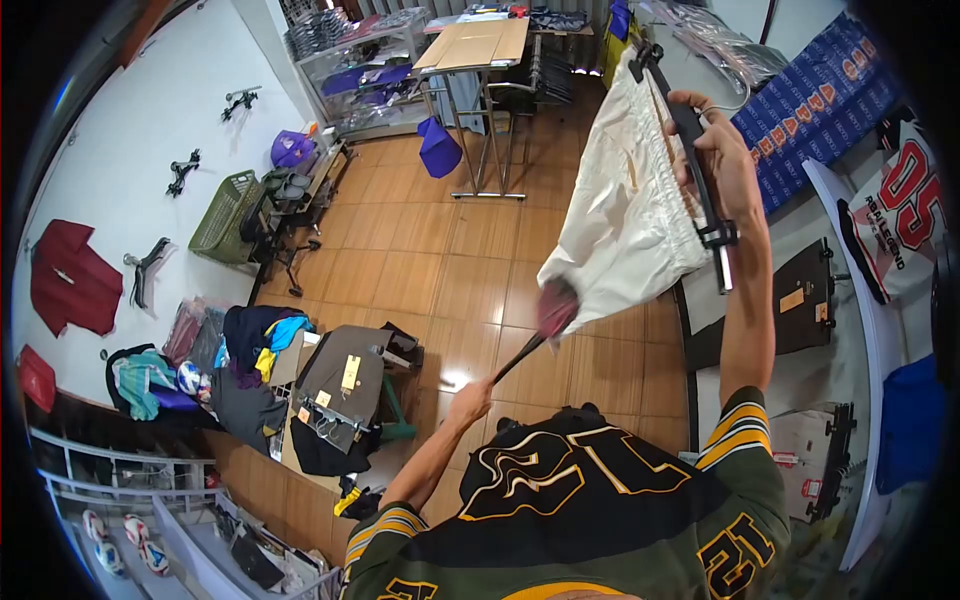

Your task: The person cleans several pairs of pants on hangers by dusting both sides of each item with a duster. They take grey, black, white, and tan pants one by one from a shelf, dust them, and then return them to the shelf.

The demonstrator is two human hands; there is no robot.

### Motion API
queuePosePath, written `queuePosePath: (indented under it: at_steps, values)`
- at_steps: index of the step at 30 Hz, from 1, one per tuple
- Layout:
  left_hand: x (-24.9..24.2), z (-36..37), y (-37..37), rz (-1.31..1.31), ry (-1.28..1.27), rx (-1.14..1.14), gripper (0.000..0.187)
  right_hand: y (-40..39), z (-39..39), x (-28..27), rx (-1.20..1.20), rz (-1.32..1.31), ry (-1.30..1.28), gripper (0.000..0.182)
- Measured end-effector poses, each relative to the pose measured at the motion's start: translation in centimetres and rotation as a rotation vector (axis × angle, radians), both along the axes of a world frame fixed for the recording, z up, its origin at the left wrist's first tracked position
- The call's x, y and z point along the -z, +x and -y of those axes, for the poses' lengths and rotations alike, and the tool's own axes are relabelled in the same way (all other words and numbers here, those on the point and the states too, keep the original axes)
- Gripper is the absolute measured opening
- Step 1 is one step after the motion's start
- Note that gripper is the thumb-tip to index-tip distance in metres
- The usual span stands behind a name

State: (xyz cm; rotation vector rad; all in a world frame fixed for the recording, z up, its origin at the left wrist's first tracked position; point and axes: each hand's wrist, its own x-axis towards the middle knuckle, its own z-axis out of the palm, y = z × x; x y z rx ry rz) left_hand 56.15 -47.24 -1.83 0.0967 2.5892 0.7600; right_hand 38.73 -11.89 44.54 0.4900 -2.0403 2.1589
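Observation:
My right hand [722,150] is raised at the upper right, its fingers wrapped round a black clip hanger [690,140]. Clipped to that hanger, a white garment [620,210] with a gathered waistband hangs down to the left. Lower down, my left hand [470,402] is closed on the thin black handle of a duster [558,306]. The duster's dark reddish head is blurred and lies over the lower left edge of the white garment; whether it touches the cloth I cannot tell.
A table [475,45] stands at the back. Folded clothes and a dark pair of trousers [342,375] lie on a low stand at the left. A green basket [225,218] is by the left wall. Dark trousers [785,305] hang at the right.

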Motion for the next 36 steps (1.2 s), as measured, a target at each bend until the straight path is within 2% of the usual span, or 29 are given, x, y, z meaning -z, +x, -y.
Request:
queuePosePath:
  at_steps: [2, 3, 5, 7, 9, 10, 11, 12, 13, 14, 16, 17, 18, 20, 21, 22, 23, 24, 26, 27, 28, 29, 30, 32, 33, 34, 36]
  values:
    - [4.7, 4.3, 2.1, -0.093, 0.046, -0.074, 0.049, -0.5, -0.7, -1.1, -0.097, -0.001, 0.007, 0.06]
    - [4.1, 4.5, 1.3, -0.164, 0.077, -0.165, 0.049, -0.9, -0.7, -1.8, -0.114, -0.022, 0.039, 0.062]
    - [1.0, 4.8, 0.2, -0.285, 0.136, -0.353, 0.049, -1.2, -0.4, -2.7, -0.153, -0.045, 0.1, 0.065]
    - [-7.7, 2.1, -2.4, -0.434, 0.304, -0.483, 0.049, -1.6, -0.5, -3.6, -0.2, -0.068, 0.206, 0.068]
    - [-12.2, -0.8, -4.5, -0.602, 0.569, -0.55, 0.051, -1.6, 0.0, -4.4, -0.165, -0.109, 0.315, 0.068]
    - [-14.0, -2.3, -5.2, -0.667, 0.653, -0.517, 0.053, -2.3, -0.1, -4.4, -0.198, -0.164, 0.319, 0.054]
    - [-14.9, -3.7, -5.6, -0.734, 0.736, -0.482, 0.055, -2.6, 0.0, -4.6, -0.146, -0.216, 0.39, 0.051]
    - [-14.5, -5.0, -5.7, -0.823, 0.679, -0.419, 0.057, -2.8, 0.0, -4.9, -0.094, -0.269, 0.461, 0.049]
    - [-11.7, -6.0, -6.1, -0.859, 0.714, -0.327, 0.058, -2.8, 0.1, -5.2, -0.041, -0.324, 0.53, 0.048]
    - [-9.2, -6.7, -5.7, -0.781, 0.625, -0.247, 0.05, -2.6, 0.3, -5.8, 0.055, -0.354, 0.592, 0.048]
    - [-3.9, -5.6, -4.4, -0.211, 0.16, -0.086, 0.043, -3.6, -0.5, -6.3, 0.087, -0.366, 0.582, 0.044]
    - [3.4, -3.0, -3.6, -0.059, 0.051, -0.021, 0.042, -4.6, -1.4, -6.8, 0.107, -0.376, 0.578, 0.043]
    - [10.3, -0.5, -2.8, 0.088, -0.061, 0.064, 0.042, -6.5, -2.5, -6.3, 0.099, -0.6, 0.544, 0.043]
    - [9.5, 2.9, 0.0, 0.108, -0.025, -0.071, 0.043, -5.1, -2.8, -7.5, 0.122, -0.512, 0.605, 0.044]
    - [6.6, 3.4, -0.1, 0.076, -0.015, -0.182, 0.044, -4.7, -2.9, -8.0, 0.132, -0.467, 0.634, 0.044]
    - [3.7, 3.8, 0.0, 0.055, -0.005, -0.297, 0.044, -5.0, -3.4, -7.7, 0.23, -0.555, 0.788, 0.045]
    - [6.0, 4.9, -1.1, -0.174, 0.072, -0.335, 0.046, -5.1, -3.4, -7.5, 0.306, -0.587, 0.881, 0.045]
    - [2.0, 4.3, -2.5, -0.319, 0.156, -0.377, 0.049, -5.0, -3.2, -7.4, 0.382, -0.621, 0.973, 0.045]
    - [-5.8, 1.8, -5.4, -0.409, 0.334, -0.475, 0.049, -5.0, -2.6, -6.9, 0.499, -0.677, 1.135, 0.051]
    - [-10.8, 0.0, -6.1, -0.42, 0.38, -0.489, 0.049, -5.3, -2.4, -6.7, 0.507, -0.723, 1.132, 0.048]
    - [-13.7, -1.8, -6.2, -0.43, 0.428, -0.501, 0.049, -5.7, -2.3, -6.4, 0.517, -0.769, 1.131, 0.045]
    - [-13.1, -3.1, -6.1, -0.563, 0.475, -0.399, 0.05, -6.1, -2.3, -6.1, 0.526, -0.812, 1.131, 0.042]
    - [-11.9, -4.3, -6.0, -0.696, 0.521, -0.294, 0.051, -6.8, -2.6, -5.8, 0.499, -0.814, 1.044, 0.05]
    - [-9.3, -4.6, -4.6, -0.553, 0.359, -0.099, 0.051, -7.5, -3.0, -6.1, 0.581, -0.881, 1.061, 0.048]
    - [-7.4, -3.9, -3.0, -0.275, 0.154, -0.01, 0.052, -7.6, -3.2, -6.2, 0.627, -0.912, 1.069, 0.047]
    - [-3.9, -2.1, -1.9, -0.148, 0.083, 0.002, 0.051, -7.6, -3.0, -6.4, 0.689, -0.996, 1.134, 0.042]
    - [1.8, 3.0, -0.2, 0.064, -0.087, -0.029, 0.05, -7.0, -2.9, -6.0, 0.613, -0.796, 1.12, 0.039]
